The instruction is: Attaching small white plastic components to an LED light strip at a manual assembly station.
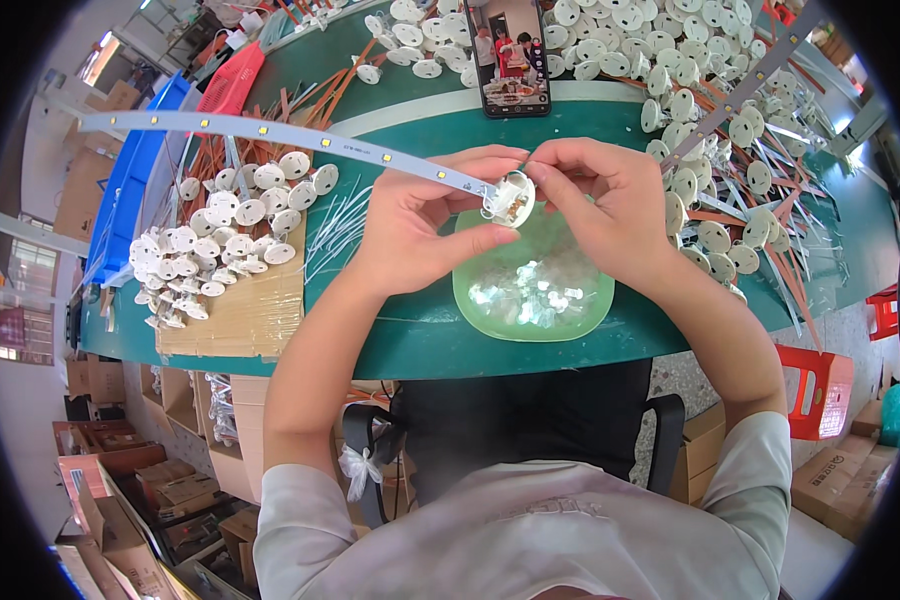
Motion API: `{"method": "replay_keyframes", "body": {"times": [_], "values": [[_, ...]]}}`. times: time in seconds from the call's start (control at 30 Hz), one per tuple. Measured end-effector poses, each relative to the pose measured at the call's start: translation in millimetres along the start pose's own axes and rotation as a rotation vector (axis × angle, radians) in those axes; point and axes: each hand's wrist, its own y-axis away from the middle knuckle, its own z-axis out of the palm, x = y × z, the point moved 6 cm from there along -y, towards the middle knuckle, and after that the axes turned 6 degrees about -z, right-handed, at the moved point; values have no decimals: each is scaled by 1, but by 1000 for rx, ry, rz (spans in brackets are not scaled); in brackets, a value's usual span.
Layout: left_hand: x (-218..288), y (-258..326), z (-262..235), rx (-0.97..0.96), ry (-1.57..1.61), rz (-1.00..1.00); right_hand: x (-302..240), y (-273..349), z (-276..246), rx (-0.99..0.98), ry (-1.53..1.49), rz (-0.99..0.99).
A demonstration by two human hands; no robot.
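My left hand (428,215) grips a round white end cap (511,203) with a small circuit inside, its thumb below and fingers above. A long white LED strip (264,130) with yellow chips runs from the cap out to the upper left. Fingers of my right hand (600,200) are pinched together at the cap's upper right edge, by a thin wire loop; what exactly they pinch is hidden. Under both hands sits a green translucent bowl (468,318) holding many small clear pieces (532,292).
A green table (390,340) carries piles of white caps with strips on cardboard (230,325) at left and at right. A phone (511,60) stands at the back, a blue bin (135,190) at far left. A red stool (818,392) and cartons are on the floor.
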Motion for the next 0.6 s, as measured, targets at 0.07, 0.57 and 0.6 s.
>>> {"method": "replay_keyframes", "body": {"times": [0.07, 0.57, 0.6], "values": [[3, -1, 4, -2, -11, 24, -4, 0, -1, 29, -1, -43], [-1, 5, 6, 132, 369, 13, -55, 10, 4, 102, 381, -644], [-2, 4, 6, 121, 402, 0, -57, 10, 4, 107, 393, -678]]}}
